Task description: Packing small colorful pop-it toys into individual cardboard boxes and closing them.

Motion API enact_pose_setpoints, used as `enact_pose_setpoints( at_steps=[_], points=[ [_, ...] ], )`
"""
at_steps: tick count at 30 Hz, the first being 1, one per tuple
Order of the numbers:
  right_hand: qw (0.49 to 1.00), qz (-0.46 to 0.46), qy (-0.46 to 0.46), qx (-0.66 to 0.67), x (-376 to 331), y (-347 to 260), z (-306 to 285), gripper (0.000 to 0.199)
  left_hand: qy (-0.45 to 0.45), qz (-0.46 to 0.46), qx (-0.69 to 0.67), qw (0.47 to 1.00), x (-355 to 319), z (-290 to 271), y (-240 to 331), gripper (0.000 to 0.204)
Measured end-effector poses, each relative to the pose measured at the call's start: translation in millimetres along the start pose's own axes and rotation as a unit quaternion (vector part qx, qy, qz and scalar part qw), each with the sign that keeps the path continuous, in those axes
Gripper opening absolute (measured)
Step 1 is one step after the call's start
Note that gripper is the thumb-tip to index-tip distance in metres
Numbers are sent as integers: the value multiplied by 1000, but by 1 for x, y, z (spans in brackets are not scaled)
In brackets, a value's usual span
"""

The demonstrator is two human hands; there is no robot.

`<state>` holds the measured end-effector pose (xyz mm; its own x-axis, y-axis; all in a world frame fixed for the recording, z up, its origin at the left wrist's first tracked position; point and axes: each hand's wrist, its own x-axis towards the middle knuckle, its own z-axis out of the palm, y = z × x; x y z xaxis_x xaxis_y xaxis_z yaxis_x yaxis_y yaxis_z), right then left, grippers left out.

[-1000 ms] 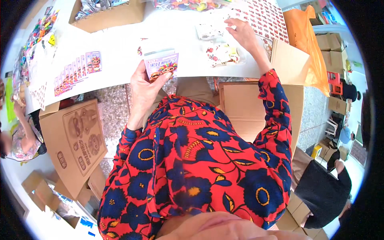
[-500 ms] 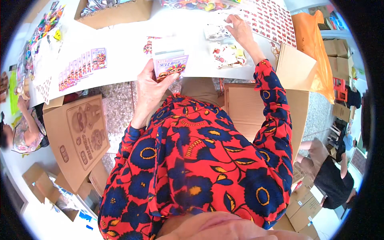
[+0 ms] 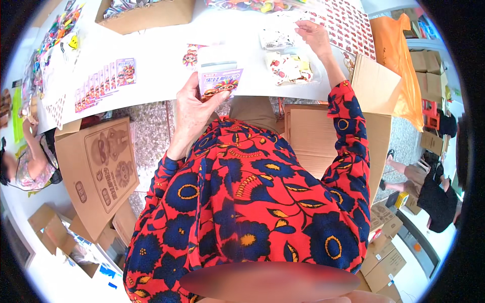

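My left hand (image 3: 194, 108) grips a small purple packet (image 3: 221, 83) with a cartoon face on it, held up at the near edge of the white table (image 3: 156, 76). My right hand (image 3: 314, 36) reaches farther out and touches clear bags of small printed items (image 3: 277, 39). Another clear bag with colourful pieces (image 3: 290, 68) lies just below that hand. A single loose card (image 3: 191, 55) lies beside the held packet. My red and blue flowered sleeves fill the lower middle of the view.
A row of purple cards (image 3: 103, 83) lies at the table's left. A cardboard box (image 3: 146, 12) stands at the far edge. Brown cartons (image 3: 98, 171), (image 3: 323, 136) stand on the floor on both sides. An orange bag (image 3: 399, 60) hangs right. Other people sit at left (image 3: 30, 161) and right (image 3: 434, 192).
My left hand has brought the purple packet slightly toward the right and up. My right hand stays on the clear bags at the far side.
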<state>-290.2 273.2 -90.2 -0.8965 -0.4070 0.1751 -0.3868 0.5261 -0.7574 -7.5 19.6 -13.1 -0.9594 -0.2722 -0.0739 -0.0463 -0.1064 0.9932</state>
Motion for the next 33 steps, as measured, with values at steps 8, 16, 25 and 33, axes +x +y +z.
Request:
enact_pose_setpoints(
  at_steps=[8, 16, 25, 33],
  points=[
    [941, 99, -76, 313, -18, -80, -25, 18, -22, 10, 39, 999, 4, 5, -19, 39],
    [970, -94, -180, 131, -80, -224, -24, 7, -36, 41, 40, 998, 4, 17, -16, 34],
    [955, -237, -179, -6, -85, -233, -2, 14, -36, 36, 89, 995, 1, 16, -8, 36],
    [975, -150, -157, 49, -73, -222, -31, 15, -17, 39, 15, 999, -1, 10, -15, 37]
  ],
)
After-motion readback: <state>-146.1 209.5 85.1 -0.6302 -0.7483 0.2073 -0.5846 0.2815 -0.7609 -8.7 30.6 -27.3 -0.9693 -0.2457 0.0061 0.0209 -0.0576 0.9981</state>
